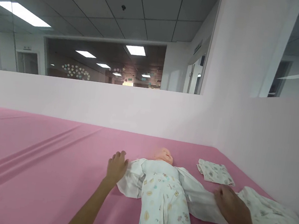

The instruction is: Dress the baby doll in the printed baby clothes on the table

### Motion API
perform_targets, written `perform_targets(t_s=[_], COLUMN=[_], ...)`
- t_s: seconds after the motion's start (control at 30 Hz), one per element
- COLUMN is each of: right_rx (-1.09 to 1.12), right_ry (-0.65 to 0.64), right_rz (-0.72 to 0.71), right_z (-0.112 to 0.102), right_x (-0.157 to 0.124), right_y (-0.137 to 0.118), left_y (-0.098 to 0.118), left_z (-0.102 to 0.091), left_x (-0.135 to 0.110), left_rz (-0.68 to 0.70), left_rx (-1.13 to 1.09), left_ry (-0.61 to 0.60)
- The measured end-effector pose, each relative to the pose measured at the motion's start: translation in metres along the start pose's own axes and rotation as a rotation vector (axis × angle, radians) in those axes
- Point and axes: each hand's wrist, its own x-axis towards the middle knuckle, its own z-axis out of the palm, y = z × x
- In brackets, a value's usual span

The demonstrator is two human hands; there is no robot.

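A baby doll [164,155] lies on its back on the pink table cover [36,163], dressed in a pale printed romper [165,201]. A white garment [198,201] is spread open under it, with flaps out to both sides. My left hand [117,166] rests on the left flap's edge, fingers bent down onto the cloth. My right hand [229,205] lies on the right flap, fingers curled over the fabric. Whether either hand pinches the cloth is unclear.
A small folded printed cloth [215,172] lies beyond my right hand near the wall. A larger printed cloth [272,221] is crumpled at the right edge. White partition walls [257,140] bound the table at the back and right.
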Motion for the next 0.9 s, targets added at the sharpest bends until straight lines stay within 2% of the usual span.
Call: perform_targets(t_s=[0.1,0.17,0.23,0.3,0.37,0.43,0.53,0.63,0.73,0.9], right_rx=[-0.033,0.055,0.063,-0.051,-0.099,-0.127,-0.178,-0.238,-0.277,-0.279], right_ry=[-0.038,-0.156,-0.289,-0.463,-0.573,-0.634,-0.656,-0.657,-0.694,-0.772], right_rz=[-0.180,-0.346,-0.541,-0.706,-0.745,-0.740,-0.717,-0.690,-0.692,-0.701], right_z=[0.004,0.009,0.018,0.032,0.050,0.068,0.091,0.103,0.101,0.079], right_x=[0.002,0.007,0.013,0.020,0.025,0.028,0.026,0.023,0.028,0.051], right_y=[-0.080,-0.140,-0.193,-0.232,-0.256,-0.266,-0.268,-0.267,-0.266,-0.252], left_y=[0.035,0.055,0.069,0.074,0.071,0.063,0.053,0.046,0.034,0.001], left_z=[0.005,0.013,0.023,0.032,0.037,0.039,0.035,0.029,0.021,0.012], left_x=[-0.001,-0.001,-0.001,0.001,0.003,0.004,0.003,-0.001,-0.005,-0.008], left_rz=[0.146,0.212,0.215,0.183,0.164,0.168,0.166,0.155,0.149,0.079], left_rx=[-0.020,-0.017,0.027,0.085,0.128,0.157,0.191,0.210,0.224,0.190], left_ry=[0.062,0.049,0.026,0.009,-0.009,-0.029,-0.054,-0.074,-0.089,-0.142])
